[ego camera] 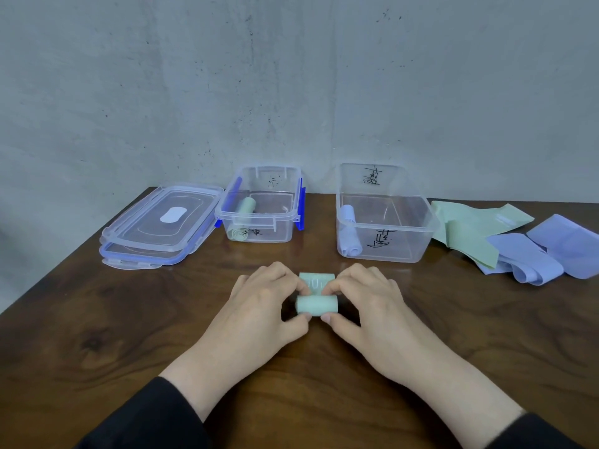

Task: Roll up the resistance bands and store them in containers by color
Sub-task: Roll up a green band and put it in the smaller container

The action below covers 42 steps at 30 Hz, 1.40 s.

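On the table (97,319): right container (385,251) holds one blue roll, left container (259,236) one green roll. Unrolled green and blue bands (505,244) wait far right. Left hand (259,306) and right hand (369,303) pinch the green band (316,303), nearly rolled, short tail left.
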Motion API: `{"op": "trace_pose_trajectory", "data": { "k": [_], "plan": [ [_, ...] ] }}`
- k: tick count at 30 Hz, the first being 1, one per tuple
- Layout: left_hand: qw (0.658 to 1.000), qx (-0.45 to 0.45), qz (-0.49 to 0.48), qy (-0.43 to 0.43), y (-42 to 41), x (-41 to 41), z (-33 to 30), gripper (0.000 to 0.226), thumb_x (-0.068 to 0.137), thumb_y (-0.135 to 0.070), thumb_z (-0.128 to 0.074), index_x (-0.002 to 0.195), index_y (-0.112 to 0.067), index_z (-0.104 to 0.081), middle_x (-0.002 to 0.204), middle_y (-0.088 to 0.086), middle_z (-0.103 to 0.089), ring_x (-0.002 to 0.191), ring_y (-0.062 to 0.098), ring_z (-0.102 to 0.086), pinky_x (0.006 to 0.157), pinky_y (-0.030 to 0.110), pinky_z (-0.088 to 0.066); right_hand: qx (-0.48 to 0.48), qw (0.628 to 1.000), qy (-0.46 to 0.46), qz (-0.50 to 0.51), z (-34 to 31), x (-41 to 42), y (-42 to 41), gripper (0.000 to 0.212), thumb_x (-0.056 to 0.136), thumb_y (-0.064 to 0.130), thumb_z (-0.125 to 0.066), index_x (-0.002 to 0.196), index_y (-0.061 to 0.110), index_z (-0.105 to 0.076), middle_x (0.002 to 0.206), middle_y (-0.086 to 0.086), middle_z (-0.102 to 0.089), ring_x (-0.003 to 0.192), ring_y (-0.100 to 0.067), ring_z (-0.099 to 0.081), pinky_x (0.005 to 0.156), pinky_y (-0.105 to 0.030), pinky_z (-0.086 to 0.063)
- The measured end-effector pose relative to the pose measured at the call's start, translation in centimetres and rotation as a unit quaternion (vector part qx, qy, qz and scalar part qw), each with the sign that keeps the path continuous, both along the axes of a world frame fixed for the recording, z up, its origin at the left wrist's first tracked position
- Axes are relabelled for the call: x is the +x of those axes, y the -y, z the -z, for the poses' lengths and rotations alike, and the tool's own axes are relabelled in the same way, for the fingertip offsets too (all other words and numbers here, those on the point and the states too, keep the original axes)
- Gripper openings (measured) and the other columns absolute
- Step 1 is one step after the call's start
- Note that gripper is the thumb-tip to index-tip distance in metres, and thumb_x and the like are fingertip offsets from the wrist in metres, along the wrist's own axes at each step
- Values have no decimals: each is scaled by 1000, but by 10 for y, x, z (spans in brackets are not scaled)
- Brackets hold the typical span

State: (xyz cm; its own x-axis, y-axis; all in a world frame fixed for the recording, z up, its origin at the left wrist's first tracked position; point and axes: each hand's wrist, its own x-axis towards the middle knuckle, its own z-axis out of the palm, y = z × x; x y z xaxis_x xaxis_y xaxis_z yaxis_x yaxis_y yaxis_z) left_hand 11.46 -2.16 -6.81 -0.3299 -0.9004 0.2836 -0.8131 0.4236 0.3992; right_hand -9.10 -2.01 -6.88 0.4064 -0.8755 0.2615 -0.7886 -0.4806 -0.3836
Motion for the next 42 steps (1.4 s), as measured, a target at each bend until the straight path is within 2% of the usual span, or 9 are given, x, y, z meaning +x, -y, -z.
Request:
{"op": "trace_pose_trajectory", "data": {
  "k": [9, 16, 20, 25, 29, 33, 35, 39, 42],
  "plan": [
    [1000, 10, 13, -24, -3, 1, -5, 16, 85, -39, -67, 97, -41, -56, 101, -23, -46, 103, 1, -46, 92, 19, -33, 40, 999, 13, -1, 1, -4, 2, 29, 92, 55, -52, 117, 41, -61, 102, 22, -43, 104, -2, -40, 93, -25, -33],
    [999, 26, 3, -27, 1, 4, -2, 22, 86, -50, -64, 106, -44, -57, 105, -25, -44, 107, 0, -43, 97, 23, -33, 10, 999, 47, 15, 2, 0, 4, 7, 92, 48, -54, 92, 42, -52, 98, 22, -49, 100, -4, -45, 90, -30, -38],
    [1000, 16, -5, -13, 5, 5, 1, 32, 85, -55, -64, 114, -44, -60, 103, -27, -40, 106, -1, -41, 96, 20, -30, 2, 999, 34, 23, 2, -2, 5, 20, 84, 59, -52, 98, 46, -55, 100, 24, -49, 100, -3, -45, 88, -30, -37],
    [1000, -9, 7, -3, 9, 5, 1, 31, 85, -52, -65, 113, -43, -57, 108, -27, -40, 106, -1, -42, 94, 20, -31, -6, 999, 23, 38, 2, 0, 11, 26, 85, 59, -49, 102, 44, -60, 99, 24, -49, 99, -1, -45, 89, -33, -40],
    [1000, 3, -5, -4, 15, 3, 2, 29, 86, -50, -65, 113, -45, -57, 108, -26, -41, 108, 0, -41, 96, 21, -29, -13, 998, 34, 50, 2, 2, 17, 26, 88, 54, -50, 107, 41, -63, 101, 23, -49, 102, -1, -45, 93, -35, -40],
    [1000, 15, -15, 6, 23, 3, 5, 34, 85, -51, -66, 117, -44, -58, 109, -25, -42, 107, -4, -39, 95, 23, -26, -63, 996, 44, 53, 4, 10, 21, 8, 94, 31, -61, 98, 36, -65, 97, 21, -49, 93, -3, -45, 84, -35, -42],
    [1000, 17, -16, 10, 27, 3, 7, 38, 85, -52, -66, 121, -45, -56, 110, -26, -42, 108, -4, -39, 96, 24, -25, -75, 995, 28, 56, 6, 10, 24, 13, 95, 25, -60, 101, 33, -69, 97, 18, -52, 91, -6, -48, 81, -37, -44],
    [1000, 8, -16, 10, 32, -1, 9, 39, 90, -49, -61, 127, -42, -55, 115, -25, -47, 109, -5, -39, 98, 26, -27, -54, 996, -28, 60, 9, 8, 25, 38, 86, 44, -68, 122, 33, -62, 107, 20, -51, 102, -6, -51, 86, -33, -41],
    [1000, 9, -1, -25, 33, -4, 6, 39, 91, -41, -63, 129, -36, -57, 110, -22, -54, 103, -2, -45, 96, 26, -33, -40, 997, -24, 68, 7, 10, 28, 47, 84, 47, -70, 128, 40, -56, 111, 24, -52, 106, -3, -50, 87, -31, -37]
  ]
}}
